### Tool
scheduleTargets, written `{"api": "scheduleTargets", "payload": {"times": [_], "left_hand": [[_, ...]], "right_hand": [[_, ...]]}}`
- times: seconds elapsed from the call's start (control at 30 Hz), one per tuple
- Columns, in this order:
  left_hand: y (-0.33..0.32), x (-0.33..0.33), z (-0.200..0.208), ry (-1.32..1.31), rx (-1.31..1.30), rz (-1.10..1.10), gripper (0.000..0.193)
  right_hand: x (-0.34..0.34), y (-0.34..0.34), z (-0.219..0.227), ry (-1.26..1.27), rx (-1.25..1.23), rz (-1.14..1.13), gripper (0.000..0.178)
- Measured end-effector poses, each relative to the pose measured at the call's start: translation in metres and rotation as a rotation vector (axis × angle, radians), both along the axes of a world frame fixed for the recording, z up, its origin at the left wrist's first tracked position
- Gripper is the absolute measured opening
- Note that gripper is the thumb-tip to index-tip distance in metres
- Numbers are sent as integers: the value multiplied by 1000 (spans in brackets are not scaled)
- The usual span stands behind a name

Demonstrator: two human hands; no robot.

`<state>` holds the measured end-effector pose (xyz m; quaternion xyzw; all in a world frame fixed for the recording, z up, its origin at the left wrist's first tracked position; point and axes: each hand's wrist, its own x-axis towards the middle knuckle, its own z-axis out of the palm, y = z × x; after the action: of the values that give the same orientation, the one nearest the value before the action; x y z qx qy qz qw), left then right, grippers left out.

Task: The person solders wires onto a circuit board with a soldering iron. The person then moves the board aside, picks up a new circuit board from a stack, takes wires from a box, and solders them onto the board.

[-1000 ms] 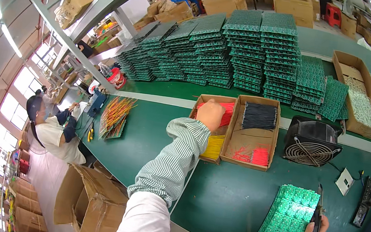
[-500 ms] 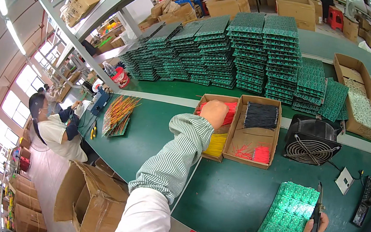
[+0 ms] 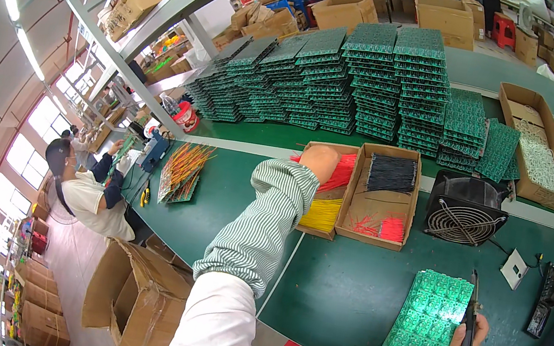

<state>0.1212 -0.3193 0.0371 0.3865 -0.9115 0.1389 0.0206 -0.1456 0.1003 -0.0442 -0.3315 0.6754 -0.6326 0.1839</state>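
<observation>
My left hand (image 3: 320, 161) reaches into a shallow cardboard box (image 3: 302, 228), its fingers closed among red wires (image 3: 342, 172); yellow wires (image 3: 322, 214) lie in the same box nearer me. What the fingers hold is hidden. My right hand (image 3: 461, 340) grips the right edge of a green circuit board panel (image 3: 425, 325) together with a thin dark tool, holding the panel tilted above the green table (image 3: 338, 291). A second cardboard box (image 3: 375, 228) beside the first holds black wires (image 3: 393, 174) and a few red ones.
Tall stacks of green circuit boards (image 3: 371, 79) fill the far side of the table. A black fan (image 3: 465, 211), a small white box (image 3: 515, 269) and a long carton of white parts (image 3: 535, 145) stand right. Another person (image 3: 90, 183) works at left beside open cartons (image 3: 141, 296).
My left hand has stayed in the box of red wires, shifting only slightly. The right hand keeps the panel in the same place.
</observation>
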Motion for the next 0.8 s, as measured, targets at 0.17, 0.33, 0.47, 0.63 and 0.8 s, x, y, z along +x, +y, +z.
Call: {"api": "scheduleTargets", "payload": {"times": [0.17, 0.33, 0.47, 0.63, 0.8], "left_hand": [[-4, 12, -10, -129, 49, 81, 17], [4, 12, -8, -70, -5, 111, 16], [5, 8, -8, -18, -2, 64, 18], [-15, 35, -16, 85, 241, 175, 22], [5, 29, 24, 289, 702, 282, 23]], "right_hand": [[-1, 0, -1, -72, -17, 68, 48], [-9, 7, -9, -59, -32, 48, 48], [-8, 7, 3, -149, -145, 23, 47], [-9, 10, 8, -113, -171, 34, 45], [-9, 11, 17, -107, -128, 50, 44]]}}
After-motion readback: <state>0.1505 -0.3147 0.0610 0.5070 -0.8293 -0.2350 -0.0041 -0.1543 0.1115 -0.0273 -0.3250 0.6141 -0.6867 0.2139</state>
